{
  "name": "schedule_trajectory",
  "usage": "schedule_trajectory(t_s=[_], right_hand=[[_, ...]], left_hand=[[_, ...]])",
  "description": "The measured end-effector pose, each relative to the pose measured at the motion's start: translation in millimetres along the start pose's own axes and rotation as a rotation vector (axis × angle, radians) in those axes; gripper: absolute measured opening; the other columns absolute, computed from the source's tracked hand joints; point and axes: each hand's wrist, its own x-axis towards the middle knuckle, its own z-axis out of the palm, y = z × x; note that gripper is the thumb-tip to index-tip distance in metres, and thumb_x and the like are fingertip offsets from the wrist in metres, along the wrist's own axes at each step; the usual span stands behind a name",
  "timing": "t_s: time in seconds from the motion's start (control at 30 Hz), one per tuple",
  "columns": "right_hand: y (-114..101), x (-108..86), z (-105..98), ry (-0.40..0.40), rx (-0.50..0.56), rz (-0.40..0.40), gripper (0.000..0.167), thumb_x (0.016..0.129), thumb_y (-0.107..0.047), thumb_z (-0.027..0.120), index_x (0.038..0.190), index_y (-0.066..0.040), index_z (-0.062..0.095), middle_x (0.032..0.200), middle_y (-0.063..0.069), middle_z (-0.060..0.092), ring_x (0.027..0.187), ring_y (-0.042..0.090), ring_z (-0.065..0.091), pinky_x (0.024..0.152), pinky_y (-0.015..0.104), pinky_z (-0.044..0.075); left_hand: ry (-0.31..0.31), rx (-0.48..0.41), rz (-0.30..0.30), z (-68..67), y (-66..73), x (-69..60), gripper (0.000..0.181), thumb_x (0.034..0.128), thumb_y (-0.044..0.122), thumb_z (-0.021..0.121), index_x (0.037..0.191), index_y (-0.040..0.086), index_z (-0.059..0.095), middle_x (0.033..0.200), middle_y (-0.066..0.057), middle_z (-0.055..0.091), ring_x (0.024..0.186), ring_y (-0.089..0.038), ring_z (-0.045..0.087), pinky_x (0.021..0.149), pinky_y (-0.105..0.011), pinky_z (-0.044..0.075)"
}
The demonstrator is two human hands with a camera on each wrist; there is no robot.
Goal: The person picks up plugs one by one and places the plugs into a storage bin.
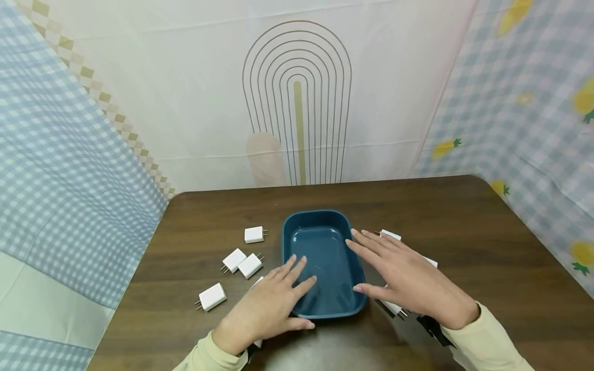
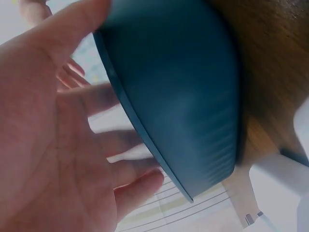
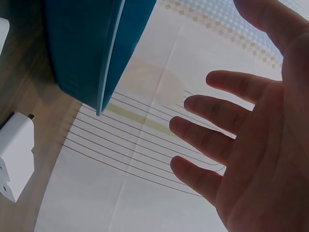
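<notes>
An empty blue rectangular tray [image 1: 325, 263] lies on the wooden table. My left hand [image 1: 271, 304] is spread over its lower left rim, fingers extended above the inside; the left wrist view shows the palm [image 2: 53, 140] beside the tray's outer wall [image 2: 178, 96]. Whether it touches the rim I cannot tell. My right hand [image 1: 408, 273], fingers apart and holding nothing, hovers at the tray's right rim. In the right wrist view a gap separates that hand [image 3: 260, 140] from the tray [image 3: 79, 53].
White plug adapters lie left of the tray, among them one near its top [image 1: 253, 235] and one further down [image 1: 212, 297]. More adapters [image 1: 393, 307], partly hidden by my right hand, lie on the right. Patterned cloths [image 1: 199, 93] hang behind and beside the table [image 1: 209, 211].
</notes>
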Motion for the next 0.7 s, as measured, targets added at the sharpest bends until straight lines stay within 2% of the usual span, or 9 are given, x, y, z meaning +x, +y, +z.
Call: schedule_trajectory(t_s=[0.13,0.3,0.5,0.6,0.7], right_hand=[[3.2,-0.5,-0.5,-0.007,0.004,0.022,0.078,0.093,-0.062,0.062,0.156,-0.021,0.04,0.165,0.002,0.035,0.15,0.025,0.039,0.119,0.052,0.032],[11.4,0.8,-1.2,0.014,0.01,0.034,0.073,0.095,-0.054,0.064,0.154,-0.017,0.044,0.159,0.007,0.045,0.146,0.029,0.044,0.118,0.052,0.032],[22.9,3.2,-1.5,0.07,-0.014,0.056,0.069,0.088,-0.036,0.079,0.146,-0.01,0.052,0.131,0.009,0.068,0.122,0.033,0.064,0.106,0.054,0.045],[28.5,3.5,0.0,0.076,-0.052,0.071,0.066,0.085,-0.031,0.082,0.141,-0.006,0.057,0.123,0.011,0.072,0.111,0.032,0.068,0.1,0.053,0.049],[33.0,3.2,0.0,0.046,-0.091,0.104,0.061,0.083,-0.029,0.084,0.135,-0.004,0.062,0.118,0.013,0.074,0.104,0.031,0.07,0.095,0.053,0.05]], left_hand=[[0.007,-0.028,-0.094,-0.1,-1.2,2.1,0.099,0.0831,0.08,0.057,0.157,0.016,0.04,0.166,-0.026,0.022,0.156,-0.038,0.021,0.117,-0.046,0.038],[-0.017,-0.055,-0.177,0.8,-2.4,2.5,0.112,0.08,0.086,0.052,0.158,0.008,0.036,0.164,-0.029,0.022,0.156,-0.04,0.019,0.121,-0.048,0.032],[-0.021,-0.053,-0.188,1.6,-3.5,1.4,0.113,0.0806,0.086,0.051,0.157,0.005,0.034,0.164,-0.028,0.026,0.155,-0.039,0.023,0.12,-0.047,0.033],[-0.02,-0.05,-0.186,2.3,-3.8,1.1,0.111,0.081,0.086,0.051,0.158,0.007,0.034,0.163,-0.028,0.027,0.155,-0.038,0.024,0.12,-0.046,0.034],[-0.019,-0.044,-0.181,2.4,-4.2,1.5,0.11,0.0814,0.086,0.05,0.159,0.01,0.034,0.163,-0.029,0.027,0.155,-0.038,0.025,0.119,-0.045,0.034]])
